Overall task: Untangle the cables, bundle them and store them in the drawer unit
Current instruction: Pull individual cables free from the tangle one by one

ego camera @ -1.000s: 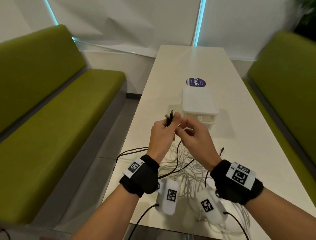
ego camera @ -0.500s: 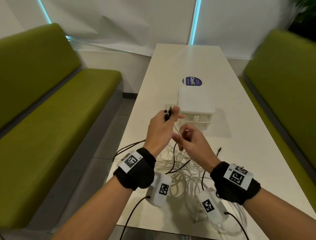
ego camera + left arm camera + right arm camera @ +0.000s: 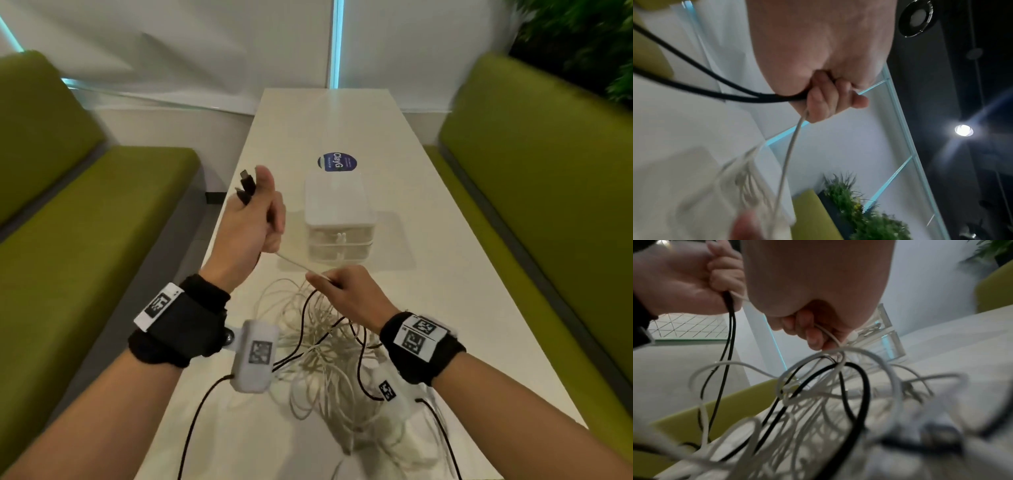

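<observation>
The left hand [image 3: 251,222] is gripping the thin black plug-ended cable [image 3: 247,185] and a thin white cord [image 3: 291,263], lifting them clear; the right hand [image 3: 346,291] is pinching that cord taut above the tangled heap [image 3: 322,349], before the white plastic drawer unit [image 3: 337,219].

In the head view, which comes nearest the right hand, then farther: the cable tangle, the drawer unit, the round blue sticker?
From the right hand:
1. Cable tangle, directly beneath and beside it.
2. Drawer unit, just beyond, mid-table.
3. Blue sticker, behind the unit, farthest.
</observation>
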Tool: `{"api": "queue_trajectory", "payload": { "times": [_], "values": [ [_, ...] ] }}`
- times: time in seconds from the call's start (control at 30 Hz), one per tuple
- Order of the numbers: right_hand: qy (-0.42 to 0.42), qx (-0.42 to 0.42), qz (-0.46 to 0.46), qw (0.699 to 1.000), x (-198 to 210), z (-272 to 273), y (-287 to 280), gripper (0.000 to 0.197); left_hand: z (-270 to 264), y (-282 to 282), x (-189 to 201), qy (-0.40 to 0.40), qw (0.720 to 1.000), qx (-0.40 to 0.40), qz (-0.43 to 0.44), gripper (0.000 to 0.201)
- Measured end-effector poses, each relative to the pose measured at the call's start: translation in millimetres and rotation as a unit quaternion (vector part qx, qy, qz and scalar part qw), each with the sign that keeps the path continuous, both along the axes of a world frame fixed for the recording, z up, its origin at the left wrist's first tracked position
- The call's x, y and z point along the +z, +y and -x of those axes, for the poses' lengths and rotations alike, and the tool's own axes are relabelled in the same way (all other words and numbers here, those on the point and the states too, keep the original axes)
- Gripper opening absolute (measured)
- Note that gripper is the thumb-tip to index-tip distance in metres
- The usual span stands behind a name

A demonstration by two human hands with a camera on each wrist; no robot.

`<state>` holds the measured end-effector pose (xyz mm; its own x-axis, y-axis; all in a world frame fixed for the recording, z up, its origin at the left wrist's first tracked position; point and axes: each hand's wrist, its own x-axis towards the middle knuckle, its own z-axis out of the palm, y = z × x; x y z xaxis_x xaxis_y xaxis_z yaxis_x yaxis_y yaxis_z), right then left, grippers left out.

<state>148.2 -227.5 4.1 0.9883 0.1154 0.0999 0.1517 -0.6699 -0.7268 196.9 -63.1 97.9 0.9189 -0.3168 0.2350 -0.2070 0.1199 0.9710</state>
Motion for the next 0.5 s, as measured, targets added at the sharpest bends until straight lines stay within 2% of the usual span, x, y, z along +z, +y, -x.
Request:
{"api": "queue_trajectory", "payload": {
  "times": [0.07,0.13,0.23,0.3,0.4,0.5],
  "values": [
    [-0.017,0.025,0.060,0.998,11.1,-10.2,0.7,0.059,-3.3,14.2,4.3,-0.091,0.985,0.023,-0.143,0.067],
    [-0.027,0.046,0.125,0.991,22.2,-24.4,4.2,0.058,-5.1,25.4,0.1,-0.140,0.950,0.044,-0.277,0.065],
    [-0.036,0.044,0.192,0.980,31.8,-34.4,16.0,0.054,-11.9,35.2,-20.3,-0.164,0.908,0.060,-0.381,0.047],
    [-0.036,0.038,0.184,0.982,32.7,-30.9,26.3,0.049,-13.7,35.5,-37.9,-0.204,0.860,0.045,-0.466,0.042],
    [-0.014,0.033,0.177,0.984,31.1,-21.6,28.9,0.038,-6.2,28.4,-52.9,-0.185,0.833,-0.001,-0.522,0.031],
    [-0.013,0.035,0.176,0.984,22.2,-14.7,21.7,0.045,-2.9,24.1,-54.1,-0.188,0.804,-0.007,-0.564,0.043]
  ]
}}
